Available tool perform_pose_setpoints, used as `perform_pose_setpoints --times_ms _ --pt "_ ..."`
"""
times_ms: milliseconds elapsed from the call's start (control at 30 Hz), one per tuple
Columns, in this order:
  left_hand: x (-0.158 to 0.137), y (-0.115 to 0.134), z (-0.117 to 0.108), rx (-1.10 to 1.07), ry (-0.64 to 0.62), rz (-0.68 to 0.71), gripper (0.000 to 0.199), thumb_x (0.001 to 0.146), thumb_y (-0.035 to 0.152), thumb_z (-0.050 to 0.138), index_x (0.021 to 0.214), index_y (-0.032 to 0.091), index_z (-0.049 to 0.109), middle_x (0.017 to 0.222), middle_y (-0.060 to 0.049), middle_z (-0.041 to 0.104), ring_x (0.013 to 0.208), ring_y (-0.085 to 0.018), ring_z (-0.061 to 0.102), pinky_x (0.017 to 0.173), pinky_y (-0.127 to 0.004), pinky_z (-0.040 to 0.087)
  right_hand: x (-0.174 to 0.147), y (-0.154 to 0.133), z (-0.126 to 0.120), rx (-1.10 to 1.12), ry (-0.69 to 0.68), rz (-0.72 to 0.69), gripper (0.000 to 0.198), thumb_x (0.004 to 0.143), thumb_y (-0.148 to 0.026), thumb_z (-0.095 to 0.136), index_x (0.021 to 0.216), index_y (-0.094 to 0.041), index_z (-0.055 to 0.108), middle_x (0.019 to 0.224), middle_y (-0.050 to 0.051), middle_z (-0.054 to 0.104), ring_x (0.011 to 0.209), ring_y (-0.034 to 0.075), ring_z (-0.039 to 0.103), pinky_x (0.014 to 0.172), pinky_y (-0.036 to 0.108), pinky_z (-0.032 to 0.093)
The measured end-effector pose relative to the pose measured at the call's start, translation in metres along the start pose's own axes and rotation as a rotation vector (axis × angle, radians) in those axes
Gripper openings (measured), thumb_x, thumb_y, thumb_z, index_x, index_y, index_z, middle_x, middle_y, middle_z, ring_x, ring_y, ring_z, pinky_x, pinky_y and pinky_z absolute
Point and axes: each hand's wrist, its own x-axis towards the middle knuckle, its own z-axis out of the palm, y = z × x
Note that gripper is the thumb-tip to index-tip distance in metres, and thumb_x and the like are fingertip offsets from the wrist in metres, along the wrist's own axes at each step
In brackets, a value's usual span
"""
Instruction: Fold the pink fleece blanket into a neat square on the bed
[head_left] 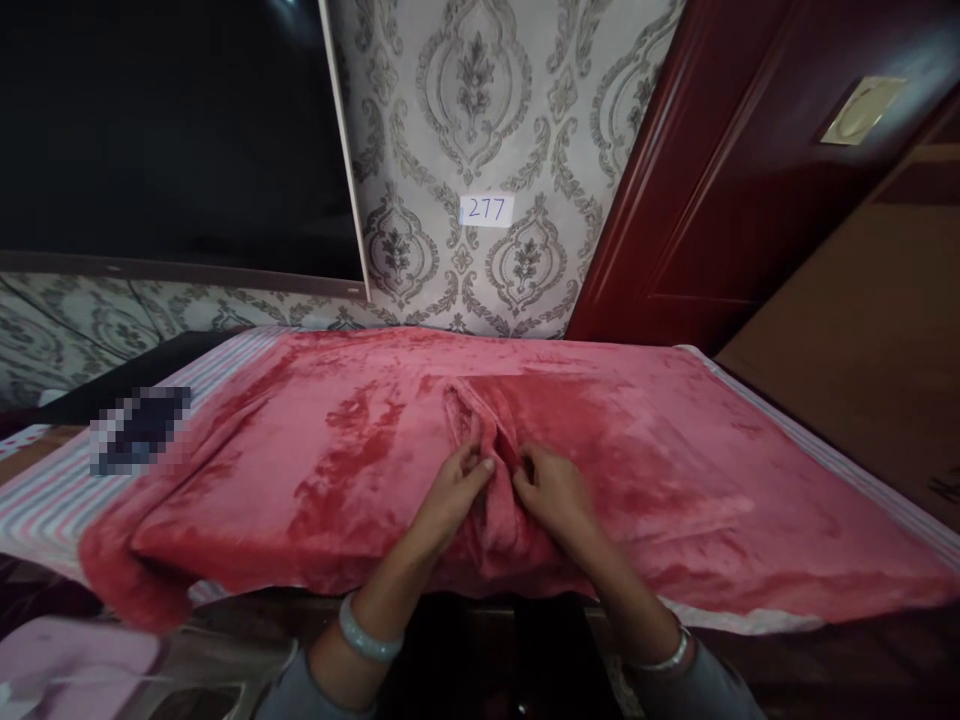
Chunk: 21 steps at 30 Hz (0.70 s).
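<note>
A pink-red plush blanket (pixel 247 480) is spread over a long surface in front of me. At its middle, a gathered fold (pixel 499 530) of red plush stands up between my hands, with a narrow opening along its top. My left hand (pixel 455 490) pinches the left side of this fold between thumb and fingers. On the other side, my right hand (pixel 556 497) has its fingers curled onto the plush edge. To the right of the fold lies a flat, doubled layer of plush (pixel 637 460). The fingertips of my right hand are partly hidden in the cloth.
A striped cloth (pixel 45 500) shows under the blanket at both ends. A blurred-out dark item (pixel 142 430) lies on it at left. Behind are a large television screen (pixel 172 140), a patterned wall with a "277" label (pixel 486 210), and a dark red door (pixel 720 180).
</note>
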Motion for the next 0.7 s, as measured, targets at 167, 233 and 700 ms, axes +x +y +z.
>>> perform_pose_setpoints --times_ms 167,233,700 --pt "0.008 -0.006 0.003 0.199 0.069 0.052 0.051 0.073 0.036 0.079 0.117 0.019 0.059 0.069 0.006 0.055 0.067 -0.014 0.056 0.066 -0.026 0.044 0.008 -0.004 -0.016 0.478 0.037 0.016 0.021 0.082 -0.04 0.051 0.079 -0.021 0.059 0.069 0.0 0.06 0.066 0.017 0.057 0.062 0.027 0.045" --pt "0.011 -0.009 0.01 0.346 0.115 0.134 0.05 0.075 0.032 0.075 0.12 0.021 0.057 0.069 0.006 0.055 0.063 -0.014 0.054 0.064 -0.026 0.043 0.011 -0.01 -0.02 0.62 0.033 0.045 0.023 0.079 -0.043 0.056 0.085 -0.021 0.059 0.072 0.0 0.061 0.065 0.016 0.057 0.061 0.026 0.047" --pt "-0.021 0.005 0.015 0.112 0.079 0.114 0.042 0.074 0.022 0.067 0.114 0.021 0.056 0.086 0.001 0.062 0.074 -0.012 0.06 0.065 -0.022 0.048 -0.059 -0.02 -0.017 0.307 0.072 -0.081 0.031 0.092 -0.037 0.058 0.119 -0.022 0.063 0.099 0.008 0.068 0.086 0.022 0.065 0.078 0.035 0.055"
